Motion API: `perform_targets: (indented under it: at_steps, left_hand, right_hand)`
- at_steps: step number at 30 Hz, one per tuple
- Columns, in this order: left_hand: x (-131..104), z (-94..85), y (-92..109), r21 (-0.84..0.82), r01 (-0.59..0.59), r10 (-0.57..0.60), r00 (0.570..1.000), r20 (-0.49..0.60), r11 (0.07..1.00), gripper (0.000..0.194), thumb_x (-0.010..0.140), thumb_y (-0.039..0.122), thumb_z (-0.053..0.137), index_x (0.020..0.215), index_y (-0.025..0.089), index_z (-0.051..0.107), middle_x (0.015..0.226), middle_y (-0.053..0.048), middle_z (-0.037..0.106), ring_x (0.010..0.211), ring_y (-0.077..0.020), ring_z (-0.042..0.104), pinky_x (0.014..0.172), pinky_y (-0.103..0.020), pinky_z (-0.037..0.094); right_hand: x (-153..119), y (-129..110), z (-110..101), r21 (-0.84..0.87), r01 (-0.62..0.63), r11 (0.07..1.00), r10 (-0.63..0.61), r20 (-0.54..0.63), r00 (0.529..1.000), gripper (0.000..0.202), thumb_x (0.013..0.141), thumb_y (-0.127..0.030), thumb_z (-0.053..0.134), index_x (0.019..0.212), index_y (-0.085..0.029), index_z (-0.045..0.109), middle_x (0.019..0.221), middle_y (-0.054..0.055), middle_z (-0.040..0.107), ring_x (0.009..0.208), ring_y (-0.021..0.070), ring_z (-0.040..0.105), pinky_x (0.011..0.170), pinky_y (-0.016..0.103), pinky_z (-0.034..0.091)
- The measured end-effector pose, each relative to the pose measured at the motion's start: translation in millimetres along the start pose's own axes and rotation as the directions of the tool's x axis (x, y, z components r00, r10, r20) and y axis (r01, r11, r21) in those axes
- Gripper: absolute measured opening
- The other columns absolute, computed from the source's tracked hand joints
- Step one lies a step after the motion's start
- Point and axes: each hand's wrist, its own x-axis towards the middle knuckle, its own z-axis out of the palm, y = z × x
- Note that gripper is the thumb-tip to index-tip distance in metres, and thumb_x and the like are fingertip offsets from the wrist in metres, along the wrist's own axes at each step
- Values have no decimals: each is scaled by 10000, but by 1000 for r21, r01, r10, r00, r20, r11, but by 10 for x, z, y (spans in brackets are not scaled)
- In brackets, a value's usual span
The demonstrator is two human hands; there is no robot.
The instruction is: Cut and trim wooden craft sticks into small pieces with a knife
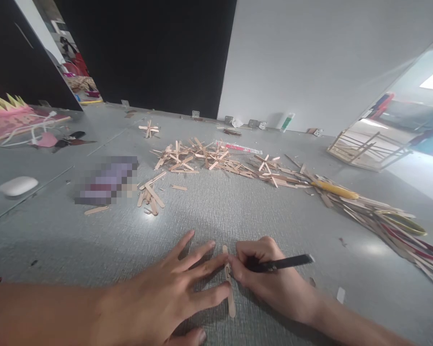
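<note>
A wooden craft stick (231, 305) lies flat on the table, pointing away from me, with dark pen marks near its middle. My left hand (178, 283) has its fingers spread, and two fingertips rest on the stick's left edge. In my right hand (274, 278) a slim black pen (292, 261) is pinched between thumb and fingers, its back end pointing right. The pen's tip is hidden behind the fingers, close to the marks on the stick.
Star-shaped pieces made of sticks (212, 154) and loose sticks spread across the middle. Yellow-handled scissors (335, 190) lie on strips at the right. A blurred purple object (108, 180), a white case (18, 185) and a stick frame (364, 149) stand farther out. Upright panels (292, 62) border the back.
</note>
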Motion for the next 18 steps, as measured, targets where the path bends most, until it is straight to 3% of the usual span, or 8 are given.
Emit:
perform_targets:
  at_steps: [18]
  left_hand:
    - [2, -7, 6, -35, 13, -13, 1000, -2, 999, 667, 986, 448, 602, 1591, 312, 354, 1687, -87, 247, 1547, -413, 211, 1232, -704, 137]
  right_hand:
    - [17, -10, -3, 15, 8, 1000, -8, 21, 1000, 456, 956, -269, 547, 601, -229, 264, 574, -85, 205, 557, 97, 188, 481, 266, 205]
